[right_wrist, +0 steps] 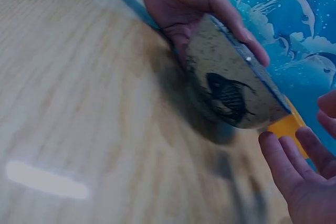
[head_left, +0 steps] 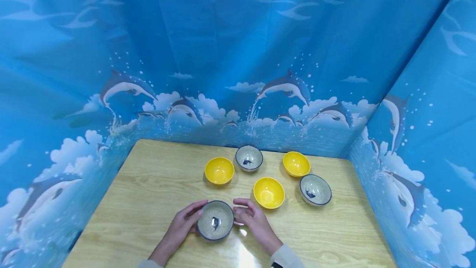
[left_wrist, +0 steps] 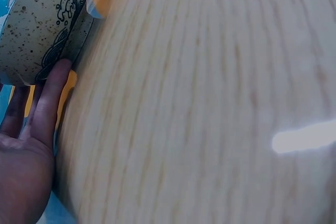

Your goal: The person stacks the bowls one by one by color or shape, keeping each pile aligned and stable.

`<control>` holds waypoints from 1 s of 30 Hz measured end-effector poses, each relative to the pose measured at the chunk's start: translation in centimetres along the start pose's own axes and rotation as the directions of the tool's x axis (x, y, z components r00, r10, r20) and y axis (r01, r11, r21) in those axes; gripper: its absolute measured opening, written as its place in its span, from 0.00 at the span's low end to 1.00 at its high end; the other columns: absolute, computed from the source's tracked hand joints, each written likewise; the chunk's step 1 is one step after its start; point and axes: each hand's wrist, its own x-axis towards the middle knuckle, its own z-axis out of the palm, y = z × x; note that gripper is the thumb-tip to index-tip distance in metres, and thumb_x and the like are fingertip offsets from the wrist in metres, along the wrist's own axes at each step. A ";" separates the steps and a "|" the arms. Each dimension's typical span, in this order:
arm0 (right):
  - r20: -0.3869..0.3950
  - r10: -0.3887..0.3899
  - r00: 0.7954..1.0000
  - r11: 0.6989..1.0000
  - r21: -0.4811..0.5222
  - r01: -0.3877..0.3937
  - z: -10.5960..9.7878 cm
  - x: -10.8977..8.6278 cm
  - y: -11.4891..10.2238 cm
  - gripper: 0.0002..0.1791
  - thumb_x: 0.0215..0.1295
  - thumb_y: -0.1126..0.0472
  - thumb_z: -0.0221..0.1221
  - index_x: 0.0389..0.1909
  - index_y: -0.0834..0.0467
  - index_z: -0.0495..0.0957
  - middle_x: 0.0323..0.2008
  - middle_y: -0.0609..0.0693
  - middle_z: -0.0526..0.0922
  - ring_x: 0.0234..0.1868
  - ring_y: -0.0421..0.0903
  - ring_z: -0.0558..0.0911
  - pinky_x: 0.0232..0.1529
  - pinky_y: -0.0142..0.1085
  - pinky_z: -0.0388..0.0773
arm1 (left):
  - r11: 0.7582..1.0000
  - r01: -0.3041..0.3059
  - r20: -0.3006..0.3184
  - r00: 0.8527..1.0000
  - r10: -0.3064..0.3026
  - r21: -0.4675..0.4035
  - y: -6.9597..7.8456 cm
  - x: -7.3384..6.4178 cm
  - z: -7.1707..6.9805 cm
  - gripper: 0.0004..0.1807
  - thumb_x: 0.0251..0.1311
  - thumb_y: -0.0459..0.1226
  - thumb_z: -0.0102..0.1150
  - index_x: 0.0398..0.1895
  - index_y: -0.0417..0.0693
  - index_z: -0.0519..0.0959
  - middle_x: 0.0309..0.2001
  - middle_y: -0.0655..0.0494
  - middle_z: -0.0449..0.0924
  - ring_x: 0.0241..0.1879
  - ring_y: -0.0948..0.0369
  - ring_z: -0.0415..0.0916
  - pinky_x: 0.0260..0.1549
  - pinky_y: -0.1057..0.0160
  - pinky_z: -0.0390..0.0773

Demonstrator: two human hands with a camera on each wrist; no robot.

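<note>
- Bowl [head_left: 206,217], grey (a dark fish [head_left: 215,223] painted inside), at the table's [head_left: 148,185] near part.
- Left hand [head_left: 183,223] grips its side.
- Right hand [head_left: 255,221], fingers loosely spread, just beside it.
- Beyond: three yellow bowls [head_left: 219,168], two grey bowls [head_left: 320,191].

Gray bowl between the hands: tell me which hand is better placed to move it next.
Left, I judge: the left hand grips the gray bowl at its side, while the right hand is open beside it, any contact unclear.

Bowl [head_left: 215,221] btwn hands [head_left: 182,223] [head_left: 254,220], 5 bowls [head_left: 269,193] behind
</note>
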 end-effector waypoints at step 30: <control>-0.200 -0.003 0.980 0.995 -0.094 -0.016 -7.8 6.8 -7.2 0.26 0.85 0.55 0.57 0.77 0.57 0.71 0.76 0.58 0.74 0.76 0.66 0.75 0.70 0.45 0.84 | 0.999 0.000 0.030 1.000 0.001 -0.033 -0.2 0.0 -0.1 0.29 0.78 0.45 0.64 0.76 0.44 0.76 0.77 0.38 0.73 0.58 0.52 0.85 0.43 0.56 0.93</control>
